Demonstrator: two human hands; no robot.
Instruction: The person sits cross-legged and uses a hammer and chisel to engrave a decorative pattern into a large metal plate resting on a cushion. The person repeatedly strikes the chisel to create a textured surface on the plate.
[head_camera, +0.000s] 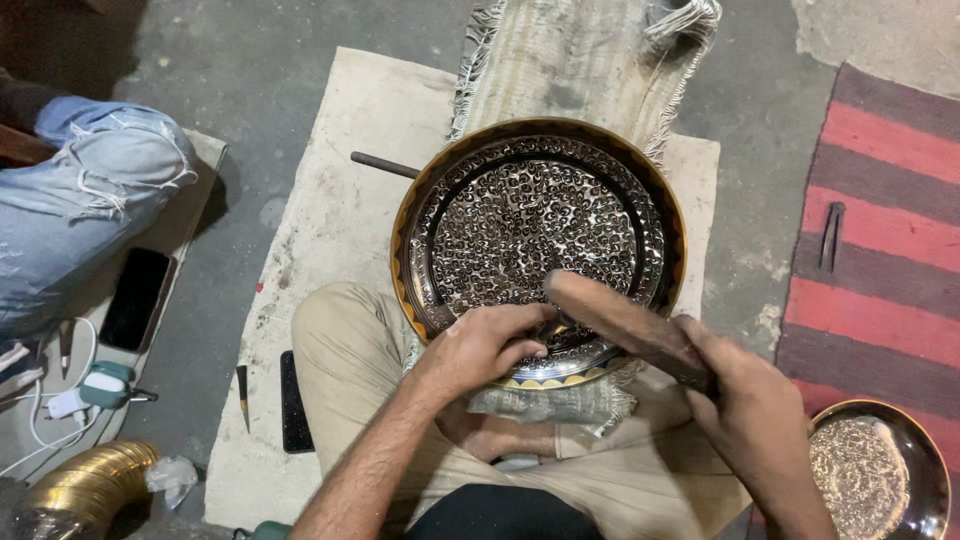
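Floor mat (330, 180): engraved tray (535, 215), left hand (485, 345), right hand (755, 420) gripping mallet (625, 320).

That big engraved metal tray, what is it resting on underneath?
Under the engraved tray lies a fringed woven cloth on a pale mat; a dark rod pokes out beside it. Anything directly beneath is hidden.

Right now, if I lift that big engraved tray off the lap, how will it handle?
The engraved tray looks like rigid metal, so probably stiff and fairly heavy. Its polished face may be slippery. It leans on the knee and fringed cloth, pinned by the left hand, so it could slide once released.
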